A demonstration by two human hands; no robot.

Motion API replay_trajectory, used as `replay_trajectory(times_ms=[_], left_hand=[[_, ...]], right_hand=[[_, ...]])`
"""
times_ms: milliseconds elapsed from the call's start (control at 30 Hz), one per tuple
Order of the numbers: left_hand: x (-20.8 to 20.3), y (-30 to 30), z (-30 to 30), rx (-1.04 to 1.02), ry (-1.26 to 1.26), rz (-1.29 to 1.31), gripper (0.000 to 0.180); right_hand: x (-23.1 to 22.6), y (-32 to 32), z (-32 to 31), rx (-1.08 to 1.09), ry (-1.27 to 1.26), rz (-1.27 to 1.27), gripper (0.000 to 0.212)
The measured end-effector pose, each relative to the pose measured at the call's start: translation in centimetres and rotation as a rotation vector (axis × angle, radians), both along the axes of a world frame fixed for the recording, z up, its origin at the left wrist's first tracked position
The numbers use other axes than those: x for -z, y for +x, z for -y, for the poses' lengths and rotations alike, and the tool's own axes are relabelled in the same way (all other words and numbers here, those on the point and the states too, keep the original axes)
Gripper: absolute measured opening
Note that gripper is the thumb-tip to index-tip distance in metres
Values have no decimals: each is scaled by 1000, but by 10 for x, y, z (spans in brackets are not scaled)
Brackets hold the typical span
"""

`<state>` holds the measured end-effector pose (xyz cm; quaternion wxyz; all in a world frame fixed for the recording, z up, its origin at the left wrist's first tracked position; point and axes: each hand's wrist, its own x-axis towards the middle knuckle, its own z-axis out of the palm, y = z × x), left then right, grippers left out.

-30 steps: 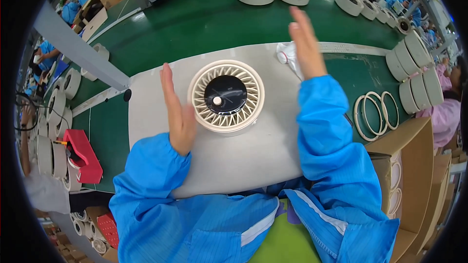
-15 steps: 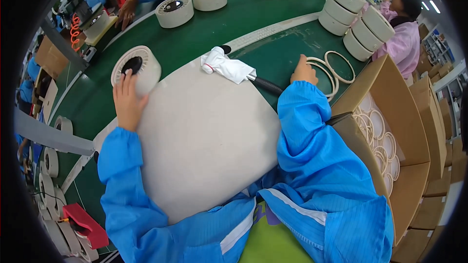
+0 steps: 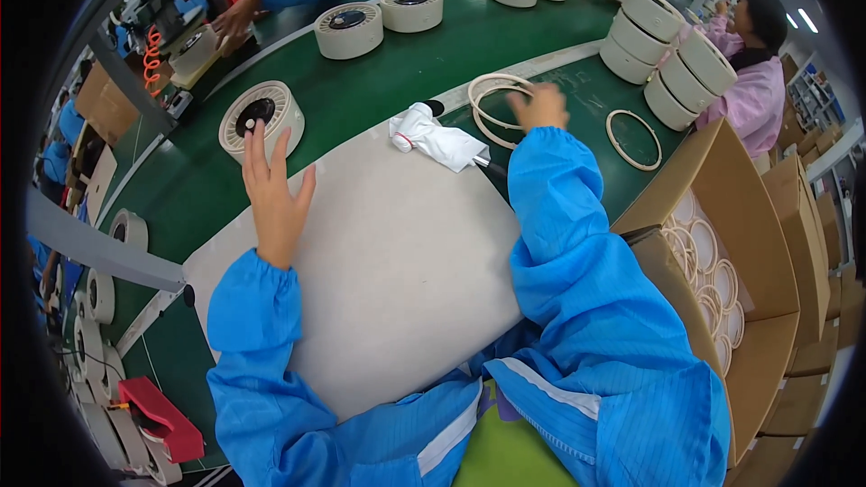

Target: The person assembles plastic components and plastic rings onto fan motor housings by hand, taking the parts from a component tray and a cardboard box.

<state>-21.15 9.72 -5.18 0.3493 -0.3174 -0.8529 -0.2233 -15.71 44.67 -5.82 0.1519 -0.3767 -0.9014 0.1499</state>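
Observation:
My left hand (image 3: 278, 198) is open with its fingers spread. Its fingertips overlap the near edge of a round cream fan-like housing (image 3: 287, 126) with a black centre; whether they touch it I cannot tell. My right hand (image 3: 541, 108), a little blurred, is closed on a pair of thin cream rings (image 3: 476, 101) that hang off its left side. Below those rings a white cloth-wrapped tool head (image 3: 440, 140) with a dark handle rests at the pale work mat's (image 3: 397, 243) far corner. One more cream ring (image 3: 657, 155) lies flat on the green surface to the right.
An open cardboard box (image 3: 762, 261) with many cream rings (image 3: 708, 243) stands at my right. Stacked housings (image 3: 631, 45) rise behind it, beside a person in pink. More housings (image 3: 350, 32) sit along the green conveyor (image 3: 388, 68). A grey metal bar (image 3: 108, 248) crosses at left. A co-worker's hand (image 3: 236, 20) is beyond.
My right hand has carried two rings leftward, away from the third ring, which stays behind. My left hand has drawn back from the housing's top, and its fingers have spread.

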Motion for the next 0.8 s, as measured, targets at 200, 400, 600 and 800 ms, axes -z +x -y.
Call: replay_trajectory(times_ms=[200,400,600,800], left_hand=[[19,23,7,175,-26,136,44],[-47,74,-7,575,337,253,38],[-128,155,23,930,696,579,25],[-119,175,21,670,718,494,21]], right_hand=[[46,1,-88,956,627,-70,33],[16,20,-60,546,-19,56,29],[14,9,-77,524,265,-242,29],[-56,-13,75,-569,-227,-1050,30]])
